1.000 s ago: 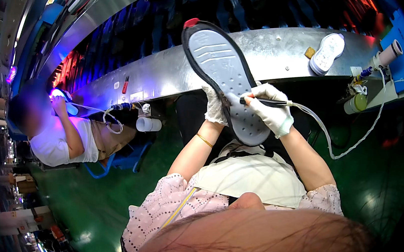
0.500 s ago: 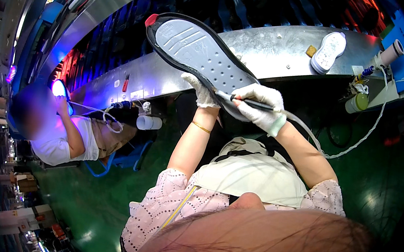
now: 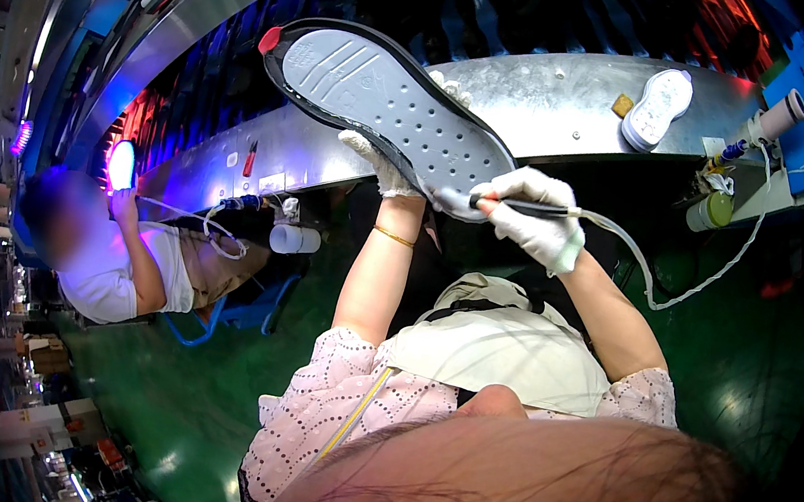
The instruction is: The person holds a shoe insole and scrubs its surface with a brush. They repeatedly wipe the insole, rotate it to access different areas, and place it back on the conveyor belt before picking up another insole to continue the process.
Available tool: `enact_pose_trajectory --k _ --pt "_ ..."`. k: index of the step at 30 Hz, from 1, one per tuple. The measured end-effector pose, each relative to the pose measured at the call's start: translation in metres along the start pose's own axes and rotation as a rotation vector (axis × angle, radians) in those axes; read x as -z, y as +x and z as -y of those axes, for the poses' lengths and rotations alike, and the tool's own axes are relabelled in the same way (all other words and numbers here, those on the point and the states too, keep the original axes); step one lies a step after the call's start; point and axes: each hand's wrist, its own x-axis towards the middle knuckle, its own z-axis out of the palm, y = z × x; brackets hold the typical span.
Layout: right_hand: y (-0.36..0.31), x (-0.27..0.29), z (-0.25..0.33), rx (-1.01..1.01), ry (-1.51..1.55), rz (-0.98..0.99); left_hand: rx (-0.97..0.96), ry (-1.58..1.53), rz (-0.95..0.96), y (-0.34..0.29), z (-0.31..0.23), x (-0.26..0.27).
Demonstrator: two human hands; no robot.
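A large shoe sole (image 3: 390, 99), grey inside with rows of small holes, a black rim and a red tab at one end, is held up before me. My left hand (image 3: 385, 164), in a white glove, grips it from underneath; its thumb lies along the near edge and fingertips show at the far edge. In my gloved right hand (image 3: 537, 217) is a slim black-handled brush (image 3: 523, 208), pinched like a pen. A clear hose (image 3: 624, 240) runs from the brush's back end. Its bristle tip touches the sole's surface close to the near right end.
Beyond the sole runs a metal ledge (image 3: 542, 88) beside a dark conveyor. A white sole (image 3: 656, 110) and a small yellowish block (image 3: 623, 105) lie there. Right: an upright tube (image 3: 783, 112) and a green-lidded jar (image 3: 711, 211). Left: a seated co-worker (image 3: 119, 266) holding a lit sole.
The sole has shifted left and turned slightly. The brush has moved along it toward its right end, and my right hand has gone slightly right. The co-worker's lit sole has risen a little.
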Motion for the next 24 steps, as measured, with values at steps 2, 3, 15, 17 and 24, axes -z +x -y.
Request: enact_pose_trajectory --k 2,3,15,17,24 --pt "0.004 0.003 -0.005 0.159 -0.161 -0.083 -0.015 -0.025 -0.021 0.002 0.000 0.002" --pt "0.007 0.002 -0.011 0.293 -0.267 -0.049 -0.006 -0.046 -0.016 0.004 0.000 0.003" --pt "0.023 -0.021 0.003 0.091 -0.047 -0.111 0.145 0.116 -0.065 -0.008 -0.006 -0.006" --pt "0.019 -0.024 -0.005 0.122 -0.105 -0.045 0.152 0.108 -0.067 -0.008 0.000 0.004" --pt "0.006 -0.003 -0.004 0.033 -0.052 -0.063 0.109 0.003 0.038 0.003 -0.004 0.003"
